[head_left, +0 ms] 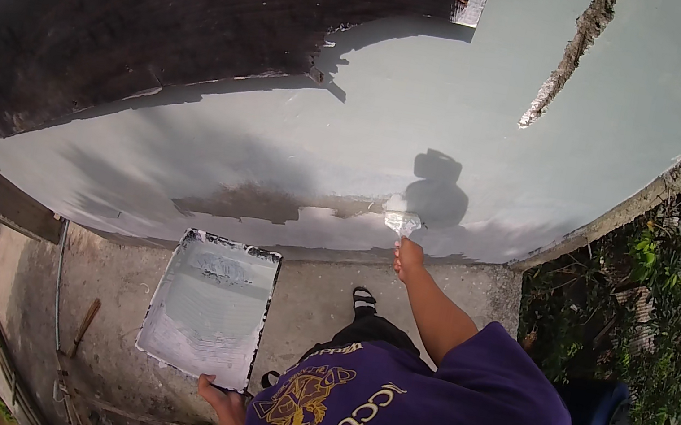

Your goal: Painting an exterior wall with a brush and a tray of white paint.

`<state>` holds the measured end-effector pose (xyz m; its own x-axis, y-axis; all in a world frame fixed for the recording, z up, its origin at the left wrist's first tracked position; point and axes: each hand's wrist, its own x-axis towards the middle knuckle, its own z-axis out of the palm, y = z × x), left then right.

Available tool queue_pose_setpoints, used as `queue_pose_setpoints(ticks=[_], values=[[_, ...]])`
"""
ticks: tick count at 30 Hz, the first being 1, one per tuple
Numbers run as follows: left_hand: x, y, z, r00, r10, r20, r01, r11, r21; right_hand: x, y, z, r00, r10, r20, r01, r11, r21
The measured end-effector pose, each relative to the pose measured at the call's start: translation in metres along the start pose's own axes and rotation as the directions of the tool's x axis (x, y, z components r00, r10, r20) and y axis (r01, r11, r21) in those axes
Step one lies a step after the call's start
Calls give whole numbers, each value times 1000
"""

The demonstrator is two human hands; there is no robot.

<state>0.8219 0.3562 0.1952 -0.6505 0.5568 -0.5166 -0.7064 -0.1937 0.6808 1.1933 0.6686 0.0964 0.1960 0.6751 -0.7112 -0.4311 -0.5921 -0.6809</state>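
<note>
My right hand (408,259) is closed round the handle of a paintbrush (401,220) whose wide head is smeared with white paint. Its bristles touch the lower part of a pale wall (393,122), at the right end of a bare grey-brown strip (255,203). Down at the left, my left hand (221,399) grips the near edge of a paint tray (217,305). White paint coats the tray, and dark smears mark its far end. Most of the left fingers are hidden under the tray.
A dark corrugated sheet (176,10) with a ragged edge covers the wall's upper left. A rough crack (570,60) runs down at upper right. Leafy plants (667,270) and a blue drum (600,418) stand at right. Wooden sticks (85,327) lie on the concrete floor (117,291).
</note>
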Motion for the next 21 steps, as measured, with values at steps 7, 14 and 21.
queue_pose_setpoints(ticks=[7,14,21], values=[[3,-4,-3,1000,0,26,0,1000,-7,-48,14,22,855,-505,122,502,863,57],[11,-16,-9,1000,-14,26,14,1000,-6,-16,-2,11,981,-194,27,196,972,-130],[16,-31,-28,1000,10,25,-9,999,-50,-26,21,7,847,-525,84,527,850,6]])
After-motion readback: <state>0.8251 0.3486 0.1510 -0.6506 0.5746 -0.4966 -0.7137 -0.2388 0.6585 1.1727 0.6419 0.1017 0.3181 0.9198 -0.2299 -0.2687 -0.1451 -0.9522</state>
